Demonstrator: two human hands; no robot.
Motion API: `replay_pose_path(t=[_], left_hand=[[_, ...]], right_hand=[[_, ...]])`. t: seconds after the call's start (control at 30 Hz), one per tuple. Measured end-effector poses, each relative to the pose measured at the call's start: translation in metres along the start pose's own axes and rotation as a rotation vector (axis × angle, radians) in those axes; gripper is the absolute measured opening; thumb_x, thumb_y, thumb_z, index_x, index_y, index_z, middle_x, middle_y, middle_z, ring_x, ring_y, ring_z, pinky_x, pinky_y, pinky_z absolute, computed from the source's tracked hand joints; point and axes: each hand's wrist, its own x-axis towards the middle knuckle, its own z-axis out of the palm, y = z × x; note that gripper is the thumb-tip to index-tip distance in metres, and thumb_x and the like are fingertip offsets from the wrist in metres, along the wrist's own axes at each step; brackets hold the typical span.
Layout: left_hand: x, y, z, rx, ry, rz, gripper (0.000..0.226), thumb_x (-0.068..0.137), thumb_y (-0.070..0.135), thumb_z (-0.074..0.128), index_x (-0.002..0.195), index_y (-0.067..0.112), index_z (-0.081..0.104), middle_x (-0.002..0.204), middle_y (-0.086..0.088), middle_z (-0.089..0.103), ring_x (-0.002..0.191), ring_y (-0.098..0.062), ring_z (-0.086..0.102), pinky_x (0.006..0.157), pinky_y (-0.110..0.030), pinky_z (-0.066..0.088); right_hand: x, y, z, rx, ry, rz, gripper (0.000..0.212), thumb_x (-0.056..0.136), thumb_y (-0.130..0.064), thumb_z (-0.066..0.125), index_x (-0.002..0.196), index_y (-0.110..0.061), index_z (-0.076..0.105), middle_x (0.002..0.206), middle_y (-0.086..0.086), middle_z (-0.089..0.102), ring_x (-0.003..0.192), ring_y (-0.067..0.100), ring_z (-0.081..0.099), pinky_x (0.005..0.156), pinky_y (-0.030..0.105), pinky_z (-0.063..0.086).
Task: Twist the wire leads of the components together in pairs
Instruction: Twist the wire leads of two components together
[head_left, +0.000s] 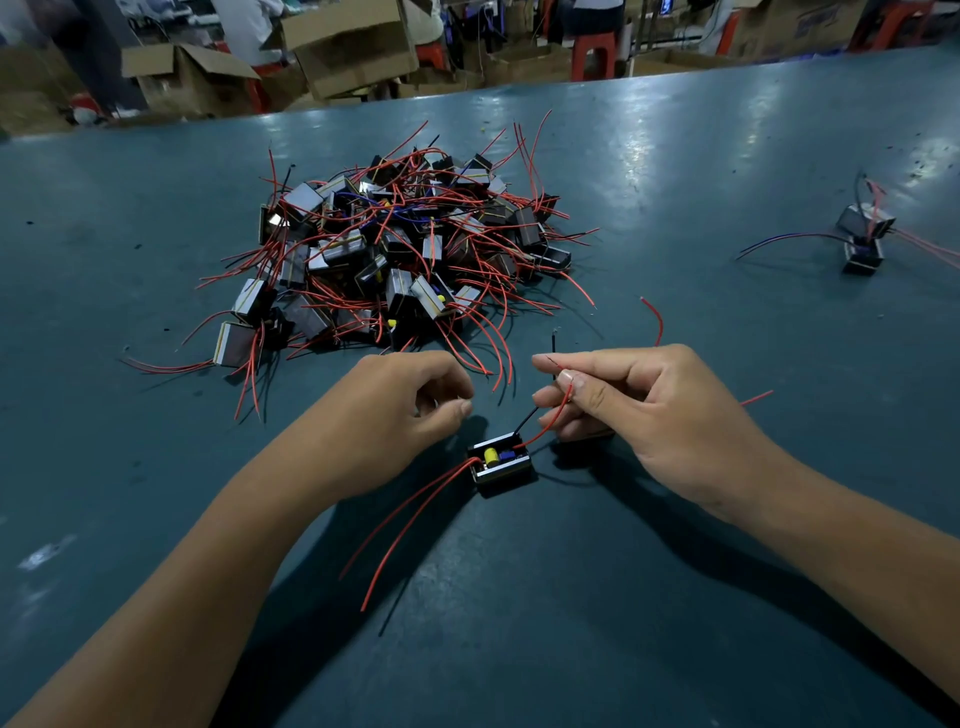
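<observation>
A small black component (501, 462) with a yellow part inside sits on the blue-green table (675, 597) between my hands. Two red leads (410, 519) trail from its left side toward me. A red lead and a black lead (548, 421) rise from its right side into my right hand (639, 410), which pinches them between thumb and fingers; wire ends stick out above the hand. My left hand (405, 410) hovers just left of the component, fingers curled, thumb near the forefinger, holding nothing that I can see.
A big heap of the same components (400, 249) with tangled red wires lies beyond my hands. Two components with leads (865, 239) lie at the far right. Cardboard boxes (348, 47) and red stools stand past the table's far edge.
</observation>
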Motion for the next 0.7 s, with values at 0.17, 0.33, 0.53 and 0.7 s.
replay_pose_path(t=[0.17,0.33,0.53,0.7], left_hand=[[0.002,-0.004,-0.003,0.026,0.079,-0.01,0.007,0.097,0.027,0.063,0.094,0.032,0.068,0.077,0.022,0.07,0.08,0.006,0.062,0.072,-0.019,0.046],[0.0,-0.005,-0.007,0.014,0.136,-0.007,0.016,0.086,0.025,0.076,0.098,0.032,0.067,0.081,0.013,0.063,0.079,0.0,0.058,0.067,-0.013,0.038],[-0.002,0.03,0.009,-0.292,0.209,0.122,0.005,0.093,0.028,0.069,0.094,0.023,0.071,0.082,0.01,0.067,0.071,-0.005,0.059,0.064,-0.018,0.046],[-0.003,0.05,0.034,-0.332,0.251,0.178,0.009,0.088,0.031,0.075,0.092,0.025,0.07,0.079,0.022,0.064,0.062,-0.007,0.051,0.057,-0.018,0.039]], right_hand=[[0.0,0.001,-0.001,-0.008,-0.01,-0.008,0.023,0.098,-0.008,0.055,0.113,-0.017,0.07,0.093,0.005,0.077,0.08,0.019,0.073,0.077,0.026,0.06],[0.001,-0.001,0.0,0.062,-0.013,0.02,0.013,0.097,-0.005,0.055,0.106,-0.009,0.064,0.087,0.01,0.077,0.076,0.022,0.074,0.072,0.03,0.061],[0.001,-0.002,0.003,0.134,0.051,0.023,0.007,0.095,-0.002,0.058,0.091,-0.002,0.052,0.078,0.016,0.075,0.065,0.024,0.072,0.063,0.032,0.062],[0.001,-0.002,0.004,0.142,0.095,0.001,0.007,0.093,0.002,0.059,0.089,-0.002,0.055,0.062,0.012,0.069,0.057,0.022,0.067,0.061,0.034,0.061]])
